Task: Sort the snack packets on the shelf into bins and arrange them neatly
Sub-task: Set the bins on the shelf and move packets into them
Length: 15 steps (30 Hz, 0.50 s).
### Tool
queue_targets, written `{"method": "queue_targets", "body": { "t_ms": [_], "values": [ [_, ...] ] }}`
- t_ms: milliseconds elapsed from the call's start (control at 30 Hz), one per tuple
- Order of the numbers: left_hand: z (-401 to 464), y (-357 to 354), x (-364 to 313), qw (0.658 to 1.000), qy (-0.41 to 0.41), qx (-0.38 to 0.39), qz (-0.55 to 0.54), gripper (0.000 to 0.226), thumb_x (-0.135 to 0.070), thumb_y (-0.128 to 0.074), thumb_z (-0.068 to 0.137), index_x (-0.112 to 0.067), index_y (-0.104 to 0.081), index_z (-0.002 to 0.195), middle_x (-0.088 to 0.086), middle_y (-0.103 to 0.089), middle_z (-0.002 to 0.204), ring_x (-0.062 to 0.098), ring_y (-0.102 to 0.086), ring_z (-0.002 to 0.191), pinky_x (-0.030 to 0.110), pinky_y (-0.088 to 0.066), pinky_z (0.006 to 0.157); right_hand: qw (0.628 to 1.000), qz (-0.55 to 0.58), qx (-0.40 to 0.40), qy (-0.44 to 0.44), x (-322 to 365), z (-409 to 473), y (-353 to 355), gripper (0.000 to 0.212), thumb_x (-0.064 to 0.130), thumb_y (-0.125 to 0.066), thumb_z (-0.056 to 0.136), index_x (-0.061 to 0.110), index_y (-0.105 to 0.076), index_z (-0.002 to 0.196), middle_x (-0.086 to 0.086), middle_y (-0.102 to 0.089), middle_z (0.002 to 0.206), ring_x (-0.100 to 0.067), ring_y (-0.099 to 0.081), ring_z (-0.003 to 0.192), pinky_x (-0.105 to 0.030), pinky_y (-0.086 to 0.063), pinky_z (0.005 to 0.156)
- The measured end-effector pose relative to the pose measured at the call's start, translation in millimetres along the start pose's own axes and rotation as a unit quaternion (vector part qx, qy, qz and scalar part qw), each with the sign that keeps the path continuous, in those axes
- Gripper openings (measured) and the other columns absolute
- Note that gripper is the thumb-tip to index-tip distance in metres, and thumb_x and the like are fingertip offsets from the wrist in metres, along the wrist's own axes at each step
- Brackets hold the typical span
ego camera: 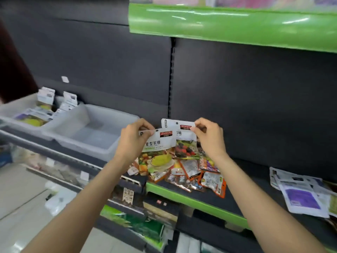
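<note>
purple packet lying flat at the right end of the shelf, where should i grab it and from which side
Probably by its near bottom edge, coming from the front. The purple packet lies flat on the shelf with white packets tucked behind its far end, and its near edge is close to the shelf lip, so fingers can slide under there.

- The left hand [135,141] is pinching the top edge of a yellow-fruit packet [156,152], holding it upright above the shelf [206,194].
- The right hand [209,138] is pinching the top of a berry packet [184,143], which is overlapping the first one from behind.
- Small orange-edged packets [193,178] are lying in a heap at 6 o'clock from the held pair.
- A clear bin [94,132] is sitting at 9 o'clock; a second bin [27,114] beyond it is holding packets.
- White and purple packets [302,194] are lying at 4 o'clock.
</note>
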<state>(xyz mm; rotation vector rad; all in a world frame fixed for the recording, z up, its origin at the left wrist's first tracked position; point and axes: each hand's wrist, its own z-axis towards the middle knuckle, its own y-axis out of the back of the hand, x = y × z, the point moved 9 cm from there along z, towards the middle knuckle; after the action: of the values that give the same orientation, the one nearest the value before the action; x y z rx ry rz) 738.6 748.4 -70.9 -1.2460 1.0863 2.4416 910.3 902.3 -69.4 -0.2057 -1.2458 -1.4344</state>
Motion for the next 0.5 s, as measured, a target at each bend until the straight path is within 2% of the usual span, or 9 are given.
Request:
{"method": "queue_targets", "body": {
  "t_ms": [67,167,200,300,500],
  "values": [
    [-1,43,26,1.0,0.005,-0.013,0.009,0.019,-0.013,-0.066,0.086,-0.024,-0.059,0.072,-0.019,-0.059,0.068,-0.01,-0.056,0.067,0.007,-0.036,0.056,1.0,0.016,0.01,0.002,27,1,-42,0.008,0.012,-0.065,0.088,0.011,-0.062,0.081,0.004,-0.062,0.074,-0.014,-0.057,0.071,-0.027,-0.048,0.069],
    [-1,104,65,0.999,0.021,-0.032,0.015,0.015,-0.015,-0.065,0.087,-0.022,-0.059,0.075,-0.013,-0.06,0.07,-0.003,-0.056,0.068,0.017,-0.042,0.06,0.997,0.071,0.021,0.003,65,3,-103,0.007,0.013,-0.065,0.088,0.009,-0.064,0.082,0.004,-0.063,0.074,-0.018,-0.063,0.074,-0.044,-0.056,0.073],
    [-1,119,75,0.999,0.025,-0.037,0.013,0.015,-0.015,-0.064,0.088,-0.021,-0.059,0.076,-0.012,-0.061,0.071,-0.002,-0.056,0.069,0.016,-0.043,0.06,0.996,0.085,0.024,0.002,75,4,-119,0.007,0.013,-0.064,0.088,0.011,-0.063,0.082,0.004,-0.064,0.074,-0.018,-0.064,0.075,-0.047,-0.056,0.073],
    [0,180,112,0.996,0.045,-0.072,0.026,0.012,-0.016,-0.063,0.089,-0.02,-0.059,0.078,-0.013,-0.06,0.073,-0.003,-0.055,0.071,0.009,-0.039,0.056,0.992,0.117,0.039,0.018,119,10,-179,0.006,0.016,-0.064,0.088,0.014,-0.063,0.083,0.005,-0.065,0.077,-0.018,-0.064,0.077,-0.049,-0.055,0.073],
    [8,269,182,0.986,0.086,-0.137,0.049,0.011,-0.015,-0.062,0.089,-0.02,-0.059,0.079,-0.012,-0.061,0.077,-0.002,-0.054,0.07,0.013,-0.04,0.055,0.986,0.145,0.07,0.051,196,26,-279,0.008,0.013,-0.063,0.089,0.012,-0.062,0.081,0.004,-0.062,0.077,-0.016,-0.06,0.079,-0.046,-0.054,0.078]
  ]
}}
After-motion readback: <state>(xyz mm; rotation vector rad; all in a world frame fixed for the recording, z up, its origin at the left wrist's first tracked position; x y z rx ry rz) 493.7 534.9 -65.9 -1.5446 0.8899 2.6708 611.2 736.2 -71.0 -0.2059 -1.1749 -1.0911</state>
